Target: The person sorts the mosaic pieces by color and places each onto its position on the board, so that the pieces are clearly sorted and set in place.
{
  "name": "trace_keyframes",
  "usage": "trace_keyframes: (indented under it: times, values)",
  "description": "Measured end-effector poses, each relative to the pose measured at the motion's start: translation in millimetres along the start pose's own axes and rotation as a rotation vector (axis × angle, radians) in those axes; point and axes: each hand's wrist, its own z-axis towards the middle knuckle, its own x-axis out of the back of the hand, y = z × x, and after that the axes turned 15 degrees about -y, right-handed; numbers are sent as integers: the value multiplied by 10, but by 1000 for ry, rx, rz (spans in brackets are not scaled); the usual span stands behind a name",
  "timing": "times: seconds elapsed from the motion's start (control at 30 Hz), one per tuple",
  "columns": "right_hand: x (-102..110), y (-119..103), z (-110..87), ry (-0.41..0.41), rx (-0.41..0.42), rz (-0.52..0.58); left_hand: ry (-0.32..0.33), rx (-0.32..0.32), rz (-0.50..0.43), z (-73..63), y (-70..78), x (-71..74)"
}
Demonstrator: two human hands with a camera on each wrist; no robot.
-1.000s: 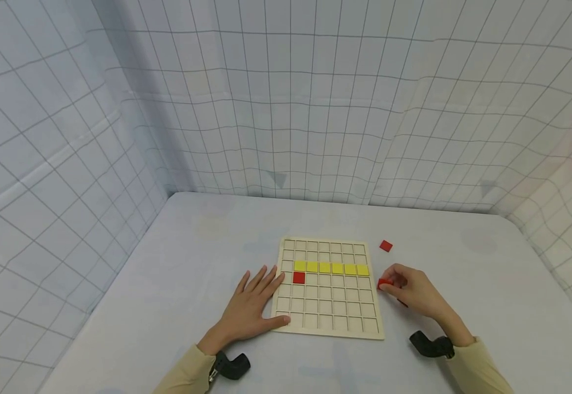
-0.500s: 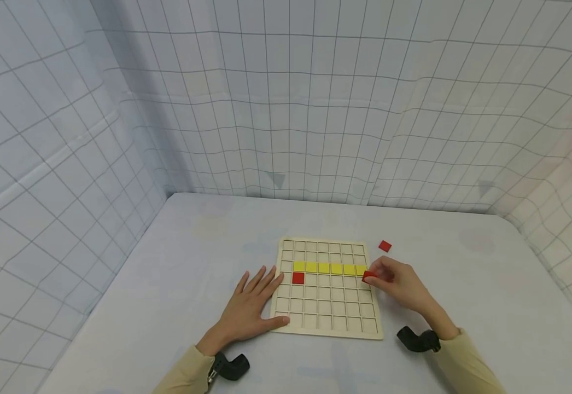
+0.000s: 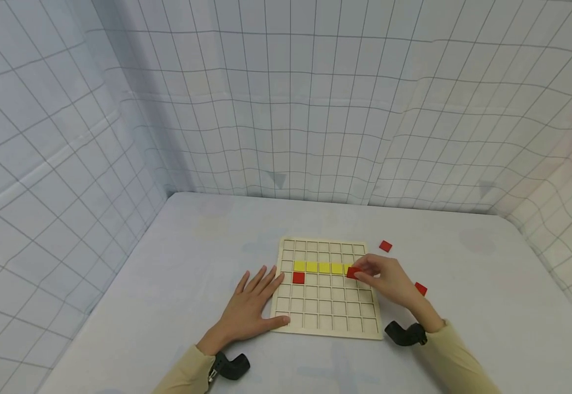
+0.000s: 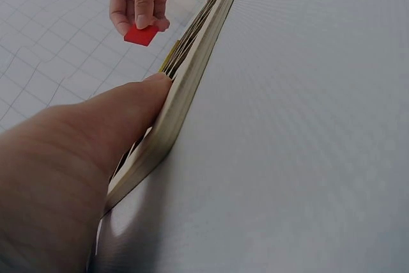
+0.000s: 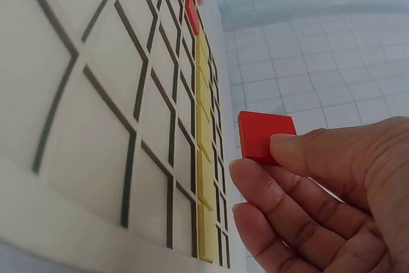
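Observation:
My right hand (image 3: pixel 386 279) pinches a square red tile (image 3: pixel 352 272) between thumb and fingers, held over the right part of the cream grid board (image 3: pixel 315 323). In the right wrist view the thumb presses on the face of the held red tile (image 5: pixel 259 133), which hangs in the air above the board. A row of yellow tiles (image 3: pixel 324 267) runs across the board, and its right end is covered by my right hand. Just under the row's left end sits one red tile (image 3: pixel 298 278). My left hand (image 3: pixel 249 312) lies spread, with thumb and fingertips on the board's left edge.
Two loose red tiles lie on the white table to the right of the board: one near the far corner (image 3: pixel 386 246), one beside the right wrist (image 3: pixel 421 288). Grid-patterned white curtains (image 3: pixel 315 98) enclose the table at the back and sides.
My right hand has carried the red tile leftward, from the table beside the board to over it. A loose red tile near the wrist has come into view. The left hand stays put.

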Motion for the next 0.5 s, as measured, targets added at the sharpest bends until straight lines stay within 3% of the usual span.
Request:
trace_keyframes:
  times: [0.5]
  values:
    - [-175,-167,254,-44,61,31,-3,9,-2,2,14,11]
